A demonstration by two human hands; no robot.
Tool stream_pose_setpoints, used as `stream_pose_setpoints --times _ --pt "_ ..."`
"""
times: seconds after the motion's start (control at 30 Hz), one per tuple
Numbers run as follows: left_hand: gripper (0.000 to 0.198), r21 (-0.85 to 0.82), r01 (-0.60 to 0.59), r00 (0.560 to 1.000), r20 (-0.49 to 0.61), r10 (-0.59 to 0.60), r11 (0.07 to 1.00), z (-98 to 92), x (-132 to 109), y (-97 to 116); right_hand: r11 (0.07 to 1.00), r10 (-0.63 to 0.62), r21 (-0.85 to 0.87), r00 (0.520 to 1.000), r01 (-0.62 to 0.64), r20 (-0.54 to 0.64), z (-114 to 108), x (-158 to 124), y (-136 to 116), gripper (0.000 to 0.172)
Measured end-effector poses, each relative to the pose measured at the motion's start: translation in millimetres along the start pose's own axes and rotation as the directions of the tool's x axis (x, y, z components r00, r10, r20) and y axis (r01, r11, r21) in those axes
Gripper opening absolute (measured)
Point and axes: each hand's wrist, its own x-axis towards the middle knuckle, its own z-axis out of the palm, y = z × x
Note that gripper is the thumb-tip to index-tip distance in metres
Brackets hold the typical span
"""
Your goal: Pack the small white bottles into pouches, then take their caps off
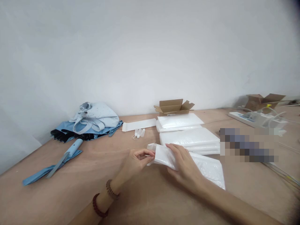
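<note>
A white bubble mailer (pixel 206 167) lies on the brown table in front of me. My left hand (pixel 138 161) pinches its open end at the left, fingers closed on the flap. Over the mailer near that end rests my right hand (pixel 182 165), its fingers curled and gripping the envelope. Two bead bracelets circle my left wrist. Just beyond lie stacks of more white mailers (pixel 187 137) and another stack (pixel 178 121) farther back.
A light blue folded umbrella (pixel 67 153) and a pale blue bag (pixel 93 118) lie at the left. A long white strip (pixel 138 125) and small white pieces (pixel 138 133) sit mid-table. An open cardboard box (pixel 173 107) stands by the wall; a power strip (pixel 253 118) with cables and another box (pixel 264 101) at right.
</note>
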Motion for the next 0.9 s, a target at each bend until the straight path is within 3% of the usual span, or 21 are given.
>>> stream_pose_setpoints --times 0.1,0.17,0.2,0.3,0.43,0.57,0.77,0.9 --pt "0.018 0.135 -0.066 0.975 -0.2 0.092 0.989 -16.8 8.5 -6.6 1.0 0.006 0.006 1.0 -0.006 0.013 0.3 -0.1 0.0 0.07" --pt "0.022 0.358 -0.078 0.913 -0.349 0.211 0.93 -37.3 18.8 -16.2 1.0 0.016 0.012 1.0 -0.016 0.019 0.0 0.1 0.0 0.068" --pt "0.023 0.518 -0.051 0.895 -0.355 0.269 0.854 -48.1 24.5 -21.8 1.0 0.018 0.014 1.0 -0.019 0.024 -0.4 0.3 -0.2 0.067" --pt "0.026 0.618 -0.043 0.91 -0.3 0.287 0.785 -73.5 40.0 -38.2 1.0 0.015 0.017 0.999 -0.016 0.039 -2.0 1.1 -1.2 0.066" --pt "0.035 0.656 -0.1 0.946 -0.17 0.275 0.748 -81.9 52.2 -53.8 1.0 0.011 0.025 0.999 -0.012 0.046 -3.9 1.6 -3.1 0.065" --pt "0.04 0.671 -0.093 0.957 -0.144 0.252 0.735 -78.9 55.5 -60.1 0.999 0.023 0.029 0.999 -0.025 0.047 -3.8 1.8 -3.9 0.064" --pt "0.037 0.614 0.008 0.942 -0.27 0.2 0.789 -77.4 53.2 -52.4 0.999 0.035 0.034 0.998 -0.037 0.058 -1.4 2.4 -2.7 0.063" --pt "0.03 0.493 0.134 0.888 -0.445 0.117 0.86 -79.7 46.5 -43.7 0.999 0.039 0.031 0.997 -0.041 0.062 -0.6 2.7 -0.1 0.063"
